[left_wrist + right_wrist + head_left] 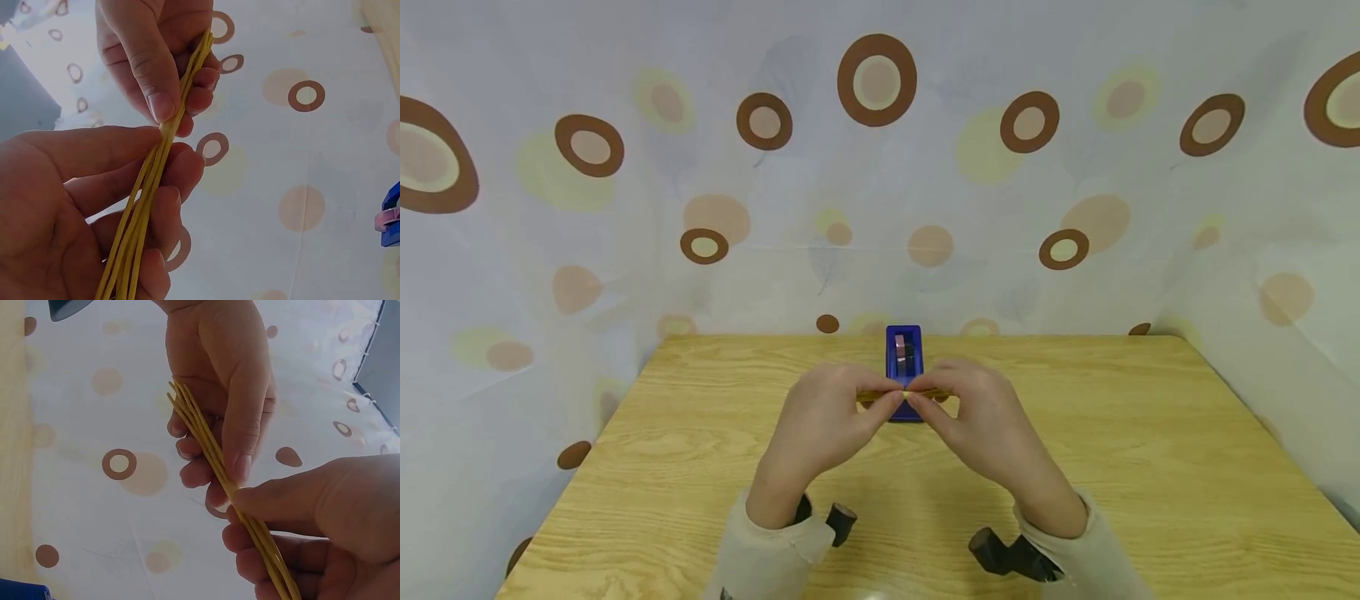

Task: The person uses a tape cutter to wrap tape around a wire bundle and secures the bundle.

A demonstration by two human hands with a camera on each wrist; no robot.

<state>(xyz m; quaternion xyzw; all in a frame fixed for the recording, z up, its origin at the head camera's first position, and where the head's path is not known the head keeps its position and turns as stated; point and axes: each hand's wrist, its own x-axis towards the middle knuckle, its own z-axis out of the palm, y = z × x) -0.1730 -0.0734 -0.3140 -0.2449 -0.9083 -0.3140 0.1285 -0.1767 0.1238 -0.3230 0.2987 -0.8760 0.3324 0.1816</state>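
Note:
A bundle of thin yellow strands point(134, 240), slender like sticks or dry noodles, is held between both hands above the table. My left hand point(827, 417) pinches it near the middle with thumb and fingers. Close beside, my right hand point(981, 421) pinches the same bundle, thumb tips almost meeting. A paler, shinier patch shows at the middle between the thumbs; whether this is tape cannot be made out. The strand ends fan slightly apart past the hands. Behind the hands stands a blue tape dispenser point(919, 358) with a pinkish roll, its near part partly hidden by the fingers.
The light wooden table point(700, 450) reaches back to a wall covering point(880, 183) with brown and peach circles, which also borders both sides. Black wrist camera mounts point(841, 523) stick out by the cream sleeves point(760, 554).

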